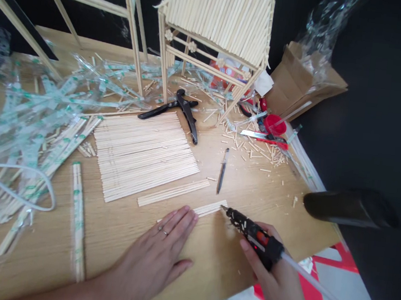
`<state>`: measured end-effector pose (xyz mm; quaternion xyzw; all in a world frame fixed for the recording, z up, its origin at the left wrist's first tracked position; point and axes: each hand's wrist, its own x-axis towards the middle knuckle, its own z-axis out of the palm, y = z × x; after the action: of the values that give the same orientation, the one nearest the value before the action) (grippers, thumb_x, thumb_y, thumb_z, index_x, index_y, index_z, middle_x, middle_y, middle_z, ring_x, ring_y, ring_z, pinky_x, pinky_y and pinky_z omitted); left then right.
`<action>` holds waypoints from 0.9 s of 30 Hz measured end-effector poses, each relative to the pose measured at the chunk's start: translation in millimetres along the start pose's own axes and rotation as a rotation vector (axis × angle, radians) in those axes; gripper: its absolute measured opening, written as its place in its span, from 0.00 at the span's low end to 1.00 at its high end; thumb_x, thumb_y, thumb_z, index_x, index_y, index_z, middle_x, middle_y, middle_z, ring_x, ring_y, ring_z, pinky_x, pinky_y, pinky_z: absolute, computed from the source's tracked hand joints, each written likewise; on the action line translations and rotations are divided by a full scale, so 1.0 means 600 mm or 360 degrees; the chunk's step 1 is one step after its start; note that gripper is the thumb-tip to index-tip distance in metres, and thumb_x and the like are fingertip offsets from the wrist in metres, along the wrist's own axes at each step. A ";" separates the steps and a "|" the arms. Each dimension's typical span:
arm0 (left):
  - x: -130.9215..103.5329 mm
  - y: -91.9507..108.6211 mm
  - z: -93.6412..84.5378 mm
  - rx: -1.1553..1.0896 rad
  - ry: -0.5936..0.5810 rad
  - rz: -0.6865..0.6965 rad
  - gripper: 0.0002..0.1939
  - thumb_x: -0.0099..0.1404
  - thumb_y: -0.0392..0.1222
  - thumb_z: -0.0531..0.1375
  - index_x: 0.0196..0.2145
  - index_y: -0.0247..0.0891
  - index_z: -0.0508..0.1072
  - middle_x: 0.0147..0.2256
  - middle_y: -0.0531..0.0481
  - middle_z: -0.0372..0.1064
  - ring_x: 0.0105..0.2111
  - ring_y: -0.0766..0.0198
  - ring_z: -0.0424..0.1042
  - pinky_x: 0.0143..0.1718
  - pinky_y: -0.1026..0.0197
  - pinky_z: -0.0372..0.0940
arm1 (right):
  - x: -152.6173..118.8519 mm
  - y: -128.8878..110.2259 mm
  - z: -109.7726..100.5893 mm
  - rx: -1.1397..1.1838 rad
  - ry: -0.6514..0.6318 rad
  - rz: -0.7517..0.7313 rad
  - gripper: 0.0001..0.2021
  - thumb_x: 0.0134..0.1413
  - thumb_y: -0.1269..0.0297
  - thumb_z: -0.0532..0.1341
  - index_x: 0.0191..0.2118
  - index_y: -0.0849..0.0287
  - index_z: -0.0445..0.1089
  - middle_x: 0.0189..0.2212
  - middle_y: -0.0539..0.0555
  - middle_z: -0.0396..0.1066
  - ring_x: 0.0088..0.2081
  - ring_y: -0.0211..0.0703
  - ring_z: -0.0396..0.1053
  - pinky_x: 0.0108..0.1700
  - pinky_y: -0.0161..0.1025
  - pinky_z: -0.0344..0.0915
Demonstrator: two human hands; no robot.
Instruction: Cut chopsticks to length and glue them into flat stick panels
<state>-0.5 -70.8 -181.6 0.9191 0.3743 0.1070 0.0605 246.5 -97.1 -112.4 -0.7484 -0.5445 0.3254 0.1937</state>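
Observation:
My left hand [163, 246] lies flat with its fingers stretched out, pressing on a short row of chopsticks [212, 210]. In my right hand [273, 272] is a black hot glue gun [256, 237] with a small red light. Its nozzle tip meets the right end of that row, or hovers just over it. A pale cord or glue stick trails from its back. Just behind my left hand lies another narrow strip of chopsticks [174, 192]. Farther back is a wide flat panel of chopsticks [146, 156] laid side by side. A pen [222, 171] rests beyond the nozzle.
Black cutters [188, 115] lie at the panel's far edge. Two stick structures [214, 22] stand behind. Torn wrappers [58, 101] and wrapped chopsticks [78, 223] cover the left. A utility knife [264, 136], stick offcuts, a cardboard box [297, 84] and a dark cylinder [348, 207] are right.

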 end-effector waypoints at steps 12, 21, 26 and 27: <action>0.000 0.001 -0.001 0.0013 0.0005 -0.0018 0.36 0.66 0.56 0.52 0.64 0.31 0.52 0.64 0.46 0.51 0.64 0.57 0.48 0.60 0.57 0.51 | 0.003 0.012 -0.004 -0.0037 0.0063 0.0055 0.13 0.57 0.53 0.57 0.45 0.52 0.61 0.35 0.50 0.70 0.36 0.44 0.70 0.38 0.38 0.66; 0.005 0.001 -0.005 0.0034 0.0018 -0.0012 0.36 0.65 0.56 0.54 0.63 0.30 0.54 0.63 0.46 0.54 0.63 0.57 0.51 0.59 0.57 0.52 | -0.003 0.006 0.005 0.0033 -0.0069 -0.0053 0.13 0.58 0.54 0.57 0.45 0.53 0.60 0.36 0.50 0.70 0.39 0.45 0.70 0.40 0.37 0.66; 0.004 0.001 -0.004 0.0018 0.0048 -0.0011 0.35 0.65 0.55 0.54 0.63 0.30 0.55 0.63 0.46 0.55 0.63 0.57 0.51 0.60 0.57 0.51 | -0.002 0.019 -0.005 -0.0011 0.0066 0.0103 0.13 0.58 0.52 0.57 0.44 0.53 0.61 0.35 0.50 0.70 0.40 0.46 0.70 0.43 0.39 0.65; 0.004 0.001 -0.004 0.0013 0.0040 -0.0015 0.35 0.65 0.55 0.54 0.63 0.31 0.54 0.63 0.46 0.55 0.63 0.57 0.51 0.60 0.57 0.51 | -0.002 0.019 -0.005 -0.0012 0.0063 0.0097 0.13 0.58 0.52 0.57 0.44 0.53 0.61 0.34 0.50 0.70 0.39 0.46 0.70 0.42 0.39 0.66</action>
<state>1.2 -69.3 -178.7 0.9161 0.3799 0.1169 0.0526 256.3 -101.7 -117.1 -0.7717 -0.5187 0.3142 0.1916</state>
